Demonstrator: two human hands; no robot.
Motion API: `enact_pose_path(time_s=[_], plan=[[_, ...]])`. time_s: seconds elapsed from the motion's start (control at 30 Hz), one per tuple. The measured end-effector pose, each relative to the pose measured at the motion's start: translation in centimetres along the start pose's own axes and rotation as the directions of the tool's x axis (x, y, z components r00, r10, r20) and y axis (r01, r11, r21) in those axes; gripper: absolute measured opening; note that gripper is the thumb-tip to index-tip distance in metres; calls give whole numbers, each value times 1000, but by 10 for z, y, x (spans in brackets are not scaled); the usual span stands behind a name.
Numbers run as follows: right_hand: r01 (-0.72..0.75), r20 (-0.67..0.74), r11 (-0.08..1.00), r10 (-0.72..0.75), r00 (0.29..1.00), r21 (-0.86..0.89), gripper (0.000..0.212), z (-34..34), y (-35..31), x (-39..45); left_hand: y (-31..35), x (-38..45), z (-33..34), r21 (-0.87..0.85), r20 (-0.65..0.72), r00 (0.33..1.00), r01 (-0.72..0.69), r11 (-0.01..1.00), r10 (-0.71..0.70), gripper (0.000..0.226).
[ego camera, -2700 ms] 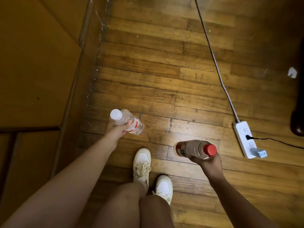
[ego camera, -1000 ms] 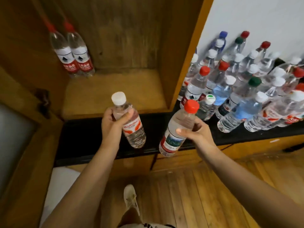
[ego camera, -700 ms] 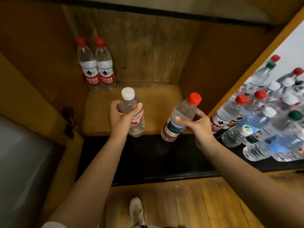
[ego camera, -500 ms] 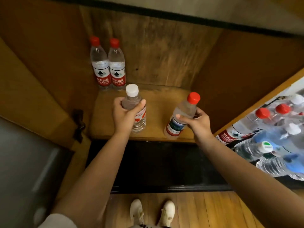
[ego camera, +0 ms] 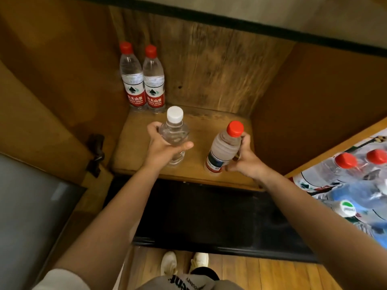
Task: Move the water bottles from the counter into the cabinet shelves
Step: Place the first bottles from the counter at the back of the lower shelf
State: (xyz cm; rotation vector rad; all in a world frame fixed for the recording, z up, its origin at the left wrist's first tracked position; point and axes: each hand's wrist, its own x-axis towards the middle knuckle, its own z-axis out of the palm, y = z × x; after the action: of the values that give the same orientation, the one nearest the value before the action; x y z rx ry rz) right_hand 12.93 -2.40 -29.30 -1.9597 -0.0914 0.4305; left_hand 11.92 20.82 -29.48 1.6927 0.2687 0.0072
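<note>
Lowering both bottles onto the shelf (ego camera: 201, 170), nearer than half a second ago. Left hand (ego camera: 162, 148) grips white-cap bottle (ego camera: 174, 135); right hand (ego camera: 245, 160) grips red-cap bottle (ego camera: 224, 149), tilted, frame centre. Release likely next; desk (ego camera: 209, 216) stock remains at right.

Wooden plank floor (ego camera: 272, 273), pale sneakers (ego camera: 168, 262), dark door hinge (ego camera: 96, 151), grey panel (ego camera: 27, 216)

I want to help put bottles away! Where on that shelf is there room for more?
Bare shelf lies behind both hands, between the two red-capped bottles in the back left corner and the right wall. The front edge is crowded: the left hand and right hand each hold a bottle there.
</note>
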Motion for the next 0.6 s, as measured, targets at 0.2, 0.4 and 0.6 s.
enact_pose_path(time_s=[0.2,0.4,0.6], plan=[[109,-82,994,-107,991,16,85,10,18,0,-19,-14,-4,73,-46,998,34,997,-30,89],[95,-361,991,-122,924,-93,82,35,35,11,-35,-31,23,250,-229,973,44,967,15,72],[124,-373,982,-63,926,143,94,54,44,15,-42,-39,30,307,-313,950,91,947,10,78]])
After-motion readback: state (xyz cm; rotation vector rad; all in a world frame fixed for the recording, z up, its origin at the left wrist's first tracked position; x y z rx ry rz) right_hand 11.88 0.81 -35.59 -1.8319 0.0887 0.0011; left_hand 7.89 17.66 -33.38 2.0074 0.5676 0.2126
